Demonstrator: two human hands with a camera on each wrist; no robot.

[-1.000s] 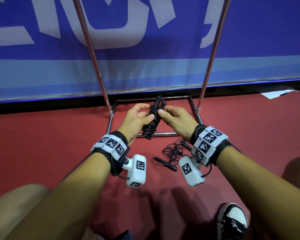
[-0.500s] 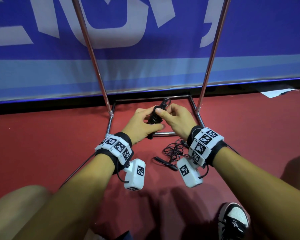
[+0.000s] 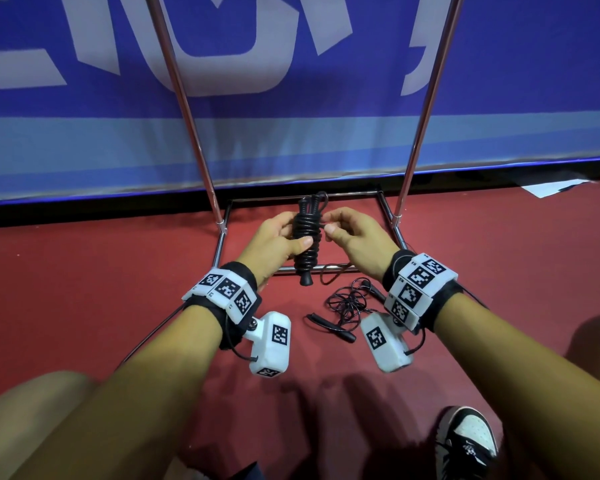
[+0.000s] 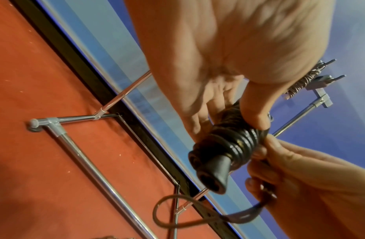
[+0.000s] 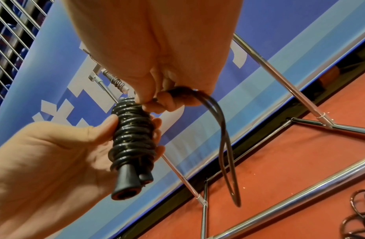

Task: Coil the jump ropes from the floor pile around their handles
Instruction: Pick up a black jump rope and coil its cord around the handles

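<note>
A black jump rope bundle (image 3: 306, 237), cord wound tightly round its two handles, is held upright above the red floor. My left hand (image 3: 278, 239) grips the bundle (image 4: 228, 142) round its middle, thumb across the coils. My right hand (image 3: 347, 230) pinches the loose end loop of the cord (image 5: 224, 129) beside the top of the coiled bundle (image 5: 132, 135); the loop hangs down from its fingers. Both handle ends (image 5: 128, 186) stick out at the bottom. A second, tangled black jump rope (image 3: 349, 303) lies on the floor below my right wrist, one handle (image 3: 331, 327) pointing left.
A chrome rack base (image 3: 326, 270) frames the floor under my hands, with two slanted poles (image 3: 191, 123) rising against a blue banner wall (image 3: 291, 143). A sneaker (image 3: 465, 441) is at bottom right, a knee at bottom left. White paper (image 3: 551, 187) lies far right.
The bundle was lowered between both hands, then raised upright again. My right hand has drawn away from the coil to the right, with the end loop of cord pinched.
</note>
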